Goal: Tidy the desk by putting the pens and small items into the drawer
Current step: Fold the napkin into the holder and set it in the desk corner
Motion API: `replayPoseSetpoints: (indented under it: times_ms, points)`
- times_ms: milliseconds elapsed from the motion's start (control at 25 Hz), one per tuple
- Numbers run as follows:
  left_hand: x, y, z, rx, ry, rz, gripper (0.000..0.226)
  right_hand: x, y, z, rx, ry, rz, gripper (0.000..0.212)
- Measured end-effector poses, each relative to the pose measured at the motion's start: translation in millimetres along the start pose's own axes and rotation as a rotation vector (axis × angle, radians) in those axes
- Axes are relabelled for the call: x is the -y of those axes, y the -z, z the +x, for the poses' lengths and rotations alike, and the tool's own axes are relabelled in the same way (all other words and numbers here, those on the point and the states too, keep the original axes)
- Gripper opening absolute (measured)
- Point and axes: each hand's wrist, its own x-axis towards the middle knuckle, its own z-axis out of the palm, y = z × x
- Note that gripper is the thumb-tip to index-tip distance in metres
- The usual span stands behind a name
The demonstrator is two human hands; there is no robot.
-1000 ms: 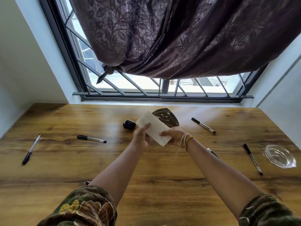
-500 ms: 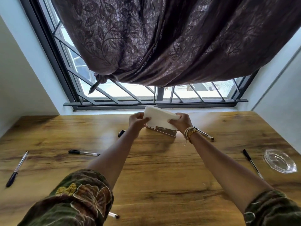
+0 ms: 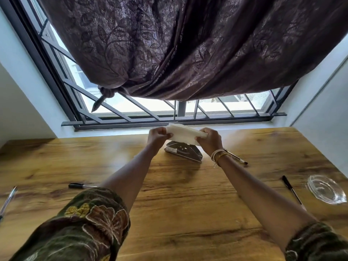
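White folded paper napkin stack (image 3: 183, 133): left hand (image 3: 157, 136) and right hand (image 3: 210, 141), fingers clamped on opposite ends, apparently to seat it squarely. Dark metal napkin holder (image 3: 183, 152): directly beneath, counter's 12 o'clock edge. Black-capped pens (image 3: 292, 192): loose at 3 and 9 o'clock, not yet in a drawer.

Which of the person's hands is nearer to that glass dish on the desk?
Right. The right hand holds one end of the white napkins, on the side toward the glass dish, yet well apart from it. The left hand holds the other end, farther away.

You get bright daylight from the barred metal-framed window (image 3: 169, 110); edges bow, and the left-edge clear-barrelled pen (image 3: 7, 200) blurs.
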Motion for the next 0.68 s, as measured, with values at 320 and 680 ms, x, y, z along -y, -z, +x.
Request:
replayPoseSetpoints:
  times_ms: [320, 680]
  points:
    - [26, 0, 4, -0.032, 0.081, 0.195, 0.01, -19, -17, -5, 0.037, 0.027, -0.094, 0.015]
    - [35, -5, 4, -0.014, 0.14, 0.274, 0.014, -43, -28, -6, 0.078, -0.007, -0.117, 0.037]
